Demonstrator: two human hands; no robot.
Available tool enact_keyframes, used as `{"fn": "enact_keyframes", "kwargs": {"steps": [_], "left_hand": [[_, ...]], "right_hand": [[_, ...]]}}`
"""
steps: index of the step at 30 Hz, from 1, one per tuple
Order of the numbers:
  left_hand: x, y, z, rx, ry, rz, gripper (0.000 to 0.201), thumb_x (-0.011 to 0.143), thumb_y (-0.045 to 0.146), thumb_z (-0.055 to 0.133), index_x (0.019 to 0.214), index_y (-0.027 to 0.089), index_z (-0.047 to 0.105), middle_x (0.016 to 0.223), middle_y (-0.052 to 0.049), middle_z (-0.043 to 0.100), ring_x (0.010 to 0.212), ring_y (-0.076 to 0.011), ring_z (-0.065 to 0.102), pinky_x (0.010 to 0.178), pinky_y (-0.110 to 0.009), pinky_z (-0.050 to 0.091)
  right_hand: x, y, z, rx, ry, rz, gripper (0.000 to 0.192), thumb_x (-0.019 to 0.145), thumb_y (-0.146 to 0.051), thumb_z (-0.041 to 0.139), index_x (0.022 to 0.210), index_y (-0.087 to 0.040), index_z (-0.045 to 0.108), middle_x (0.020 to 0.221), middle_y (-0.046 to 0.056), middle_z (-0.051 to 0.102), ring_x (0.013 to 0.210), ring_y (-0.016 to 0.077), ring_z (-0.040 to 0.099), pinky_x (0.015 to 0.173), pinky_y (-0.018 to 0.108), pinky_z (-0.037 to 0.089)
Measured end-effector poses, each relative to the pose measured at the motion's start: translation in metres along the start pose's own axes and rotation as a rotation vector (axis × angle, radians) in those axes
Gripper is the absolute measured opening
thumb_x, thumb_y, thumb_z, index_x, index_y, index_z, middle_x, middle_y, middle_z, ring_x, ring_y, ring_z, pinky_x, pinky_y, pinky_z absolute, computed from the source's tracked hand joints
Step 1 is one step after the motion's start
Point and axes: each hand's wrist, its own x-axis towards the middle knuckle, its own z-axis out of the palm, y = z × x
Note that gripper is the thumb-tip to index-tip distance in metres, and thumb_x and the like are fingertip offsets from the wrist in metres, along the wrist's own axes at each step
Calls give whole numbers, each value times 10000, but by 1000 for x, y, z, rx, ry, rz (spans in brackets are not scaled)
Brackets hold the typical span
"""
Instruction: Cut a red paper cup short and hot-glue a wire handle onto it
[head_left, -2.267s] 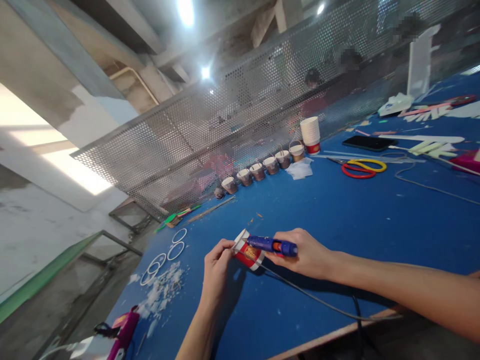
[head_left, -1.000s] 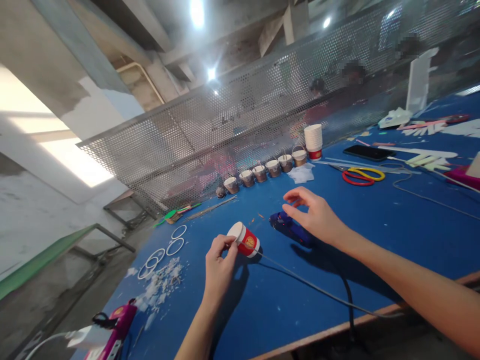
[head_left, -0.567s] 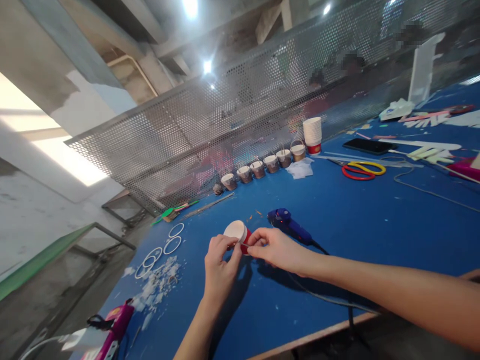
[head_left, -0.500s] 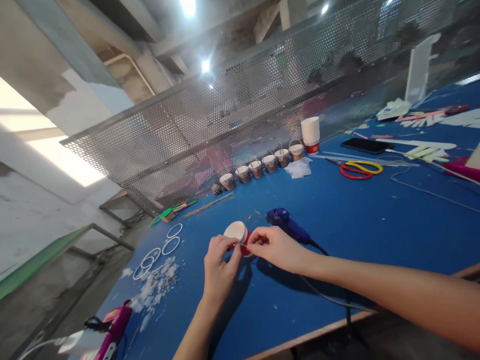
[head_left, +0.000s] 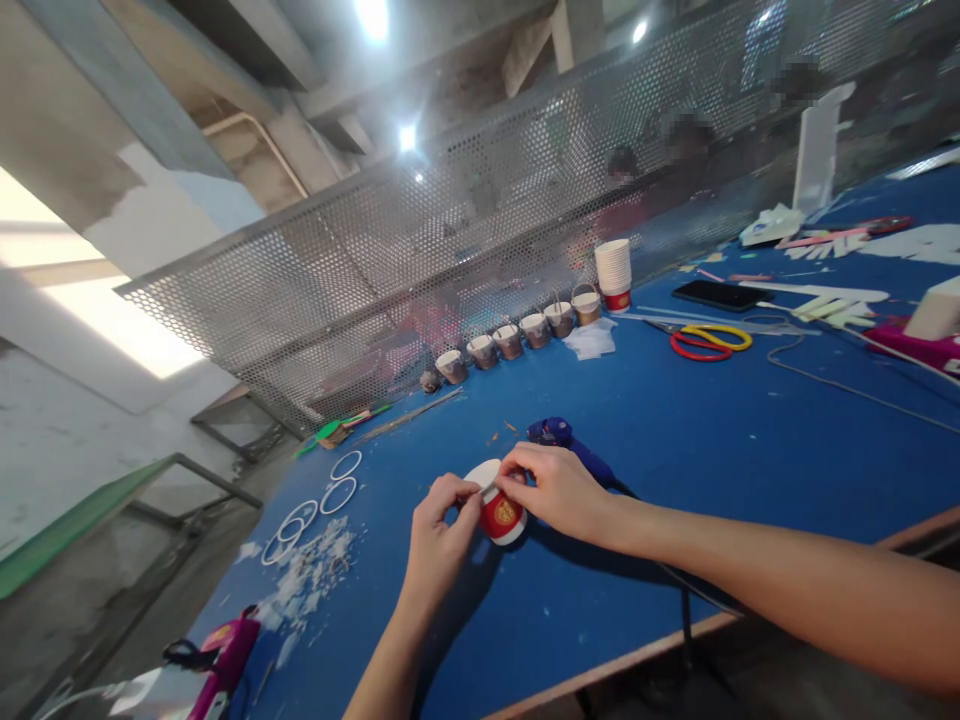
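your left hand and right hand pinch the paper cup between them, probably to steady it.
both sets of fingertips are closed at its rim; the glue gun, earlier in your right hand, now lies just beyond it, likely for easy reach, and the cup's red side has turned toward you.

Perforated metal screen, blue tabletop, pale wall, concrete beams, glowing lights
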Motion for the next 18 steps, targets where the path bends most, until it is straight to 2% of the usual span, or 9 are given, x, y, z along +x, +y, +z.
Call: {"fn": "enact_keyframes", "kwargs": {"steps": [11, 15, 18], "left_hand": [[2, 4, -2, -150, -40, -110, 209, 746, 275, 546, 564, 185, 597, 611, -10, 545, 609, -144, 506, 578, -229, 411], [1, 2, -2, -194, -63, -136, 223, 751, 277, 536, 551, 187, 574, 619, -10, 539, 616, -145, 499, 592, -233, 411], [1, -2, -2, -217, -53, -131, 272, 784, 312, 534, 543, 189, 559, 623, -19, 535, 629, -154, 493, 605, -245, 417]], "right_hand": [[-1, 1, -1, 28, 6, 4, 88, 847, -170, 626, 761, -188, 629, 761, 3, 652, 696, 140, 591, 654, 247, 408], [-1, 1, -2, 40, -7, -26, 44, 854, -165, 621, 855, -180, 663, 826, 31, 685, 749, 161, 623, 690, 262, 443], [-1, 1, -3, 56, -31, -62, 136, 882, -167, 584, 960, -187, 692, 907, 52, 707, 814, 171, 654, 745, 269, 468]]}}
